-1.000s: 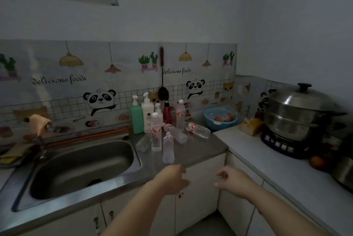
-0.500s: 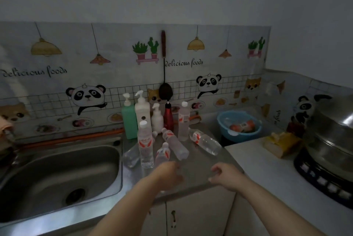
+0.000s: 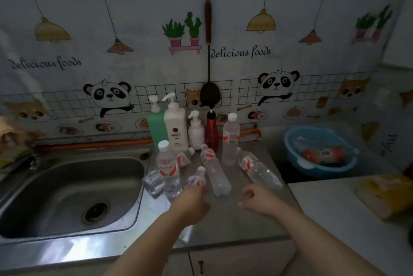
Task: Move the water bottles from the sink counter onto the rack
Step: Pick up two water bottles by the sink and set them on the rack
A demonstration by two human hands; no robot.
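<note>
Several clear water bottles with red labels sit on the steel sink counter (image 3: pixel 225 220). One upright bottle (image 3: pixel 168 166) stands near the sink; a taller upright bottle (image 3: pixel 231 139) stands further back. Lying on their sides are a middle bottle (image 3: pixel 215 172), a right bottle (image 3: pixel 259 169) and a bottle behind (image 3: pixel 184 159). A small bottle (image 3: pixel 196 179) stands just beyond my left hand (image 3: pixel 192 204), whose fingers touch or cover its base. My right hand (image 3: pixel 260 201) hovers over the counter, fingers loosely curled, holding nothing. No rack is in view.
The sink basin (image 3: pixel 73 190) lies to the left. Pump dispensers, green (image 3: pixel 156 126) and white (image 3: pixel 176 128), and a red bottle (image 3: pixel 211 130) line the wall. A blue bowl (image 3: pixel 319 150) with a packet sits right. A black spoon (image 3: pixel 209 94) hangs on the backsplash.
The view has moved closer to the counter and tilted down. Both hands have reached forward toward the bottles; the left hand now reaches the small bottle's base.
</note>
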